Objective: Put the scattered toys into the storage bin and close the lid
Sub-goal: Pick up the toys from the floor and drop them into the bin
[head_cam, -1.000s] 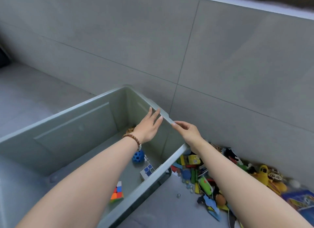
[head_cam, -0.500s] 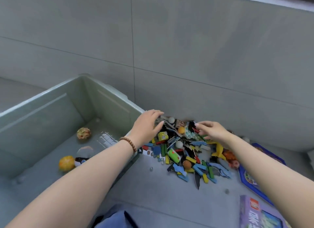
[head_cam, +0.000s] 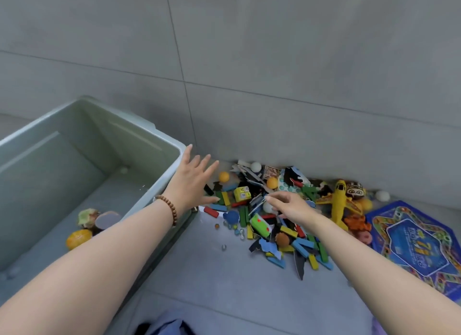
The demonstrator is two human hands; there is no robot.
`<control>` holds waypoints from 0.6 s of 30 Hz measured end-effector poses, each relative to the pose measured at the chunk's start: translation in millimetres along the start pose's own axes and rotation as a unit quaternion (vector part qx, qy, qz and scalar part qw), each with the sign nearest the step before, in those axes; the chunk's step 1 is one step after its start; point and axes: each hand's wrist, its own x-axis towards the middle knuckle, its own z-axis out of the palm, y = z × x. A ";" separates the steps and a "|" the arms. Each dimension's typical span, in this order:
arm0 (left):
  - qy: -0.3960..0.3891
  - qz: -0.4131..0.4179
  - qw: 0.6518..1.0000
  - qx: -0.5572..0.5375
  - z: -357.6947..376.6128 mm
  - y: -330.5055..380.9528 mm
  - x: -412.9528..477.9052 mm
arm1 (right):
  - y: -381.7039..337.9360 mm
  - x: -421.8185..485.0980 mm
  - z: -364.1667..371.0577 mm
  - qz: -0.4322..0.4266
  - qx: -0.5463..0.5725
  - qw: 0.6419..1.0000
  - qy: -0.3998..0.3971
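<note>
Fingers of our left hand (head_cam: pixel 193 182) are hovering spread, holding nothing, over the right rim of the pale green plastic storage bin (head_cam: pixel 129 145). Our right hand (head_cam: pixel 291 206) is touching the multicoloured heap of blocks and balls (head_cam: pixel 243 211) on the grey floor (head_cam: pixel 212 279) beside it, grip unclear. We are risking small glass marbles (head_cam: pixel 223 246) rolling away if scooping hastily.
</note>
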 end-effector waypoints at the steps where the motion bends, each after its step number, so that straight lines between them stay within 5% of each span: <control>1: 0.000 -0.011 1.000 -0.005 2.5 -5.7 2.7 | 0.6 4.8 2.5 0.002 0.001 1.000 -0.002; 9: 0.042 -0.058 0.991 -0.109 26.2 9.4 38.3 | 33.2 36.3 -7.1 0.018 -0.069 0.997 -0.009; 14: -0.049 -0.071 0.933 -0.349 75.2 71.5 66.5 | 75.6 50.4 -3.8 0.041 -0.121 0.992 -0.022; 18: -0.097 -0.071 0.908 -0.402 112.2 90.6 89.4 | 104.3 64.4 13.4 0.052 -0.136 0.989 -0.033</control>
